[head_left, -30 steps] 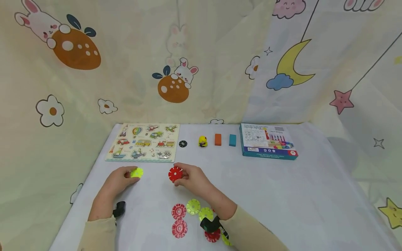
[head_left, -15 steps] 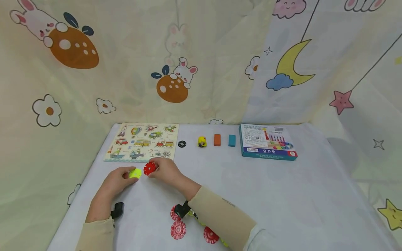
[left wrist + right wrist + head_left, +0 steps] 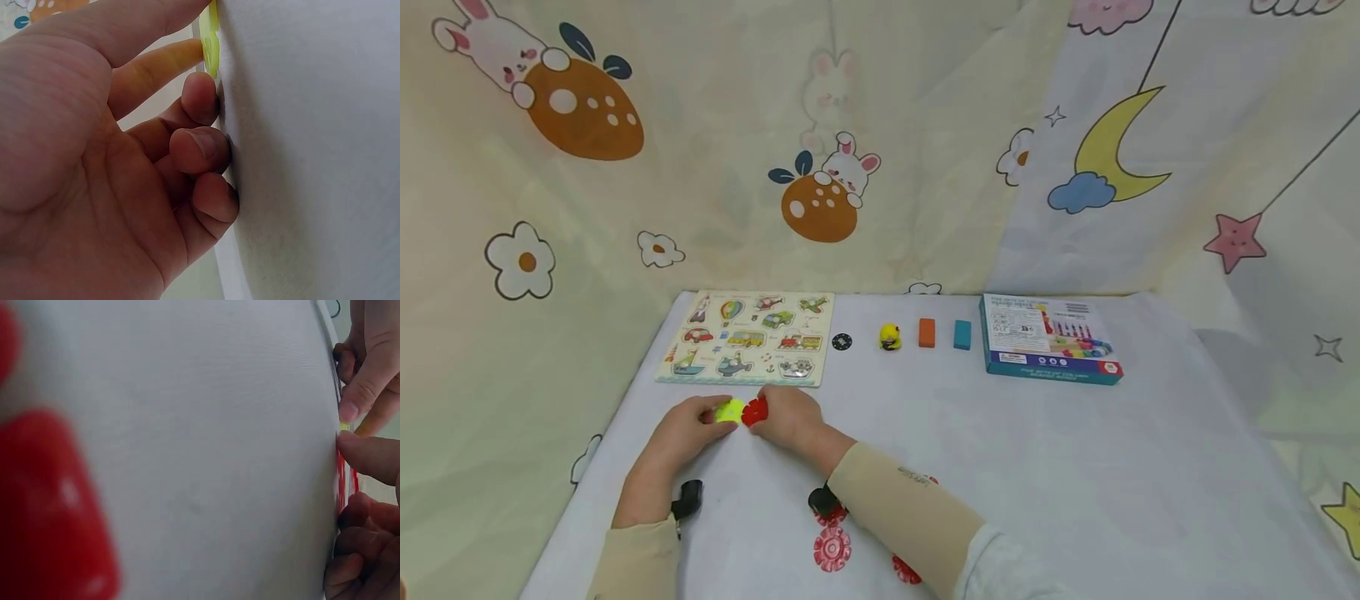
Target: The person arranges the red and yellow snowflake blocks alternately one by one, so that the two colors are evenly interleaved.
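In the head view my left hand pinches a yellow-green notched plastic disc between thumb and fingertips, low over the white table. My right hand grips a red notched disc from the right. The two discs meet edge to edge between the hands. From the left wrist, just a sliver of the yellow-green disc shows past the thumb, and the other fingers curl down by the cloth. The right wrist view has the red disc edge-on, thumb and fingers around it.
More red discs lie near the front, partly under my right forearm. Along the back stand a picture puzzle board, a black round chip, a yellow duck, an orange block, a blue block and a box.
My right hand has carried the red disc leftward until it meets the yellow-green one. The left hand has stayed nearly in place, still pinching its disc.
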A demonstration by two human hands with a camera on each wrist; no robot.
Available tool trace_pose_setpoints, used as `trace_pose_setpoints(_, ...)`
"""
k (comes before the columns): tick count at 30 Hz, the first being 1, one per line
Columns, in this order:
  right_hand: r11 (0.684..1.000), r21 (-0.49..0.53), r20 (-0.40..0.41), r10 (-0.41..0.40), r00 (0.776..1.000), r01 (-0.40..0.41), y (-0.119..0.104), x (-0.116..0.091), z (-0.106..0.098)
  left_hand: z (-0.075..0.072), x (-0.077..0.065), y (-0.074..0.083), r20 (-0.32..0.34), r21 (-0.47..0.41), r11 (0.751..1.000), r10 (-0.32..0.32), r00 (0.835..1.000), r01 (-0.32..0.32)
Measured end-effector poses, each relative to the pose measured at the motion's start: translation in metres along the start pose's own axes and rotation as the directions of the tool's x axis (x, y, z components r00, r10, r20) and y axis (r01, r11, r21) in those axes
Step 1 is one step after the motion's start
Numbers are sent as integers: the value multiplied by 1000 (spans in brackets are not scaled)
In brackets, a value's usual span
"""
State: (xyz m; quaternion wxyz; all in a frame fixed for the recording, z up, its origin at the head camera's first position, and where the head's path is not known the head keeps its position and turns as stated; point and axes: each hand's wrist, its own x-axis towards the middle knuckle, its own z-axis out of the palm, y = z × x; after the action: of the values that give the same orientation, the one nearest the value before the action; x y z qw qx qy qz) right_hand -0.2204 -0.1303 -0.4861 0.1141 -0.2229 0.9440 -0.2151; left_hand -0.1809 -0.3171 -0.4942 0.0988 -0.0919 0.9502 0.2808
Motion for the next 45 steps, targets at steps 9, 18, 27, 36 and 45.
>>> trace_pose_setpoints(9,996,57,-13,71,997,-70,4,-8,-1,-5,1,6,10,16,999,31,999,-31)
trace_pose_setpoints(18,993,90,-30,80,996,-77,9,-7,0,-4,1,9,18,32,999,32,999,-32)
trace_pose_setpoints(27,993,99,-41,60,997,-56,12,-6,-3,-10,0,26,44,98,992,75,996,-79)
trace_pose_setpoints(36,993,103,-16,57,998,-55,12,-7,-1,0,-1,44,123,-3,994,112,986,-112)
trace_pose_setpoints(45,976,203,9,-77,997,74,27,-19,-13,7,-2,40,96,11,994,111,989,-113)
